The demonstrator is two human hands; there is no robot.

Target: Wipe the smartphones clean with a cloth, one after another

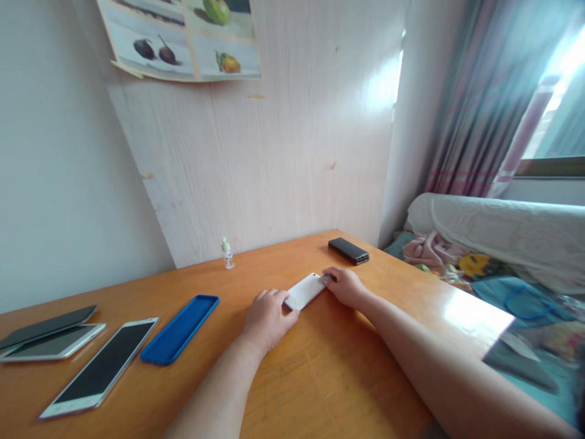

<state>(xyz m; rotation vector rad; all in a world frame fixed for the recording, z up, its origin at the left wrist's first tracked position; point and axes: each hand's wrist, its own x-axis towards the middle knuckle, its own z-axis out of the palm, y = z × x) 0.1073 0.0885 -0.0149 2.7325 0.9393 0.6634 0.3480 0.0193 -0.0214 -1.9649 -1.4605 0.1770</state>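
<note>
A slim white smartphone (pixel 305 291) lies on the wooden table with a small dark camera dot near its far end, so its back seems to face up. My left hand (pixel 269 317) grips the near left end, thumb along the front edge and fingers over the far side. At the opposite end, my right hand (pixel 343 286) has thumb and fingers closed on the phone's corner; whether they also pinch something small cannot be made out. Left of my left hand lies an empty blue phone case (pixel 180 329). Beyond my right hand rests a black wallet-like case (pixel 348 250).
A white phone with a dark screen (pixel 103 366) lies on the left of the table (pixel 315 378). Further left is a tablet-like device (pixel 59 343) under a dark flap (pixel 50 326). A small clear bottle (pixel 227 253) stands near the wall. Clothes (pixel 432 250) lie beyond the right edge.
</note>
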